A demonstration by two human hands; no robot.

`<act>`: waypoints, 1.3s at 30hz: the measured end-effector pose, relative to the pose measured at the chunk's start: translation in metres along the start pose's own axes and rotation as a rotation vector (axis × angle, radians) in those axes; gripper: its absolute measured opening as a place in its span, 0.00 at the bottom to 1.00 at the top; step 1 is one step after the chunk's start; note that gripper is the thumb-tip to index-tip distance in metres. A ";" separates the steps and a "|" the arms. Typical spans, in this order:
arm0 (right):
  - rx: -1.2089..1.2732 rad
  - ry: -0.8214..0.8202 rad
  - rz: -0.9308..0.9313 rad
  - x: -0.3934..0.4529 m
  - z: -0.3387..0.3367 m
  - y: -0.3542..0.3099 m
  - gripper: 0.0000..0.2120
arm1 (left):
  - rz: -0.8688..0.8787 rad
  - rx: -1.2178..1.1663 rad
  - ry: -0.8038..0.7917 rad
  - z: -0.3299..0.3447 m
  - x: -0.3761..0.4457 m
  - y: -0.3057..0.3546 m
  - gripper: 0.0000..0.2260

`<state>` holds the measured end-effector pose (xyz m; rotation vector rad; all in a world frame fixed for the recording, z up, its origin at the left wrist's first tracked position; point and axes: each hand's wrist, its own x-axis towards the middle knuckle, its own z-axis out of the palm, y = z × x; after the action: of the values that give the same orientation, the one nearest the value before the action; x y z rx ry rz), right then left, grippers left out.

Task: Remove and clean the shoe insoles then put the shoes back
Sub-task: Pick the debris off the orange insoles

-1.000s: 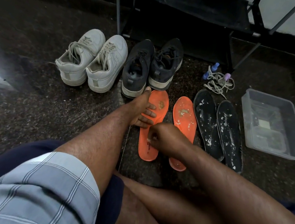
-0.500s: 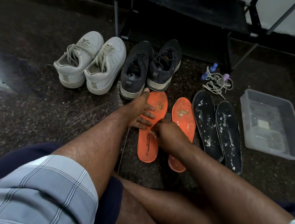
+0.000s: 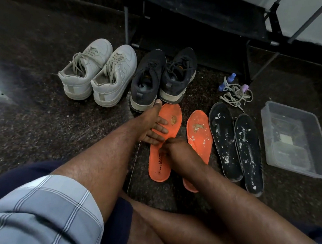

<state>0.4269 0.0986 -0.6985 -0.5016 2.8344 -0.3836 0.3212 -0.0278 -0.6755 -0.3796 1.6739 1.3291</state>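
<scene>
Seated on dark speckled floor [image 3: 40, 127], legs crossed, both arms reaching fwd. Left hand [image 3: 152, 127] flat on left orange insole [image 3: 163, 160], fingers straight & slightly spread, pressing it down near the forefoot; thumb tip close to heel of the nearer dark sneaker. Right hand [image 3: 175, 150] curled over same insole's middle, fingertips bunched on the surface, poss. pinching something small, can't tell from this angle. Brownish dirt patch on that insole's toe end. Right orange insole [image 3: 198, 132] just beside it, partly hidden under right forearm, w/ similar crusty spots. Two black insoles [image 3: 237, 145] further right, side by side, flecked w/ white bits. White sneakers [image 3: 98, 72], laced, upright, toes pointing away, at back left. Dark sneakers [image 3: 162, 79] beside them, upright, directly behind the orange insoles. Loose off-white laces [image 3: 235, 94] tangled near small blue & purple caps/bottles. Clear plastic tub [image 3: 268, 120] far right w/ some murky contents. Black rack frame [image 3: 203, 19] at back against a pale wall. Plaid short sleeve [image 3: 39, 212] over left upper arm.
</scene>
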 end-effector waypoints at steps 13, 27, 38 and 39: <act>0.166 0.209 0.198 0.034 -0.017 0.026 0.12 | 0.130 -0.066 0.175 -0.002 0.018 0.000 0.33; 0.077 0.124 0.161 0.030 -0.012 0.024 0.11 | 0.135 -0.086 0.166 0.001 0.014 -0.001 0.33; 0.076 0.174 0.188 0.029 -0.010 0.031 0.12 | 0.133 -0.081 0.155 -0.001 0.016 -0.002 0.34; 0.106 0.116 0.148 0.029 -0.010 0.027 0.12 | 0.133 -0.082 0.152 -0.001 0.016 -0.002 0.35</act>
<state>0.3896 0.1147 -0.7026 -0.2543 2.9193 -0.5462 0.3136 -0.0251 -0.6896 -0.4323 1.8005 1.5021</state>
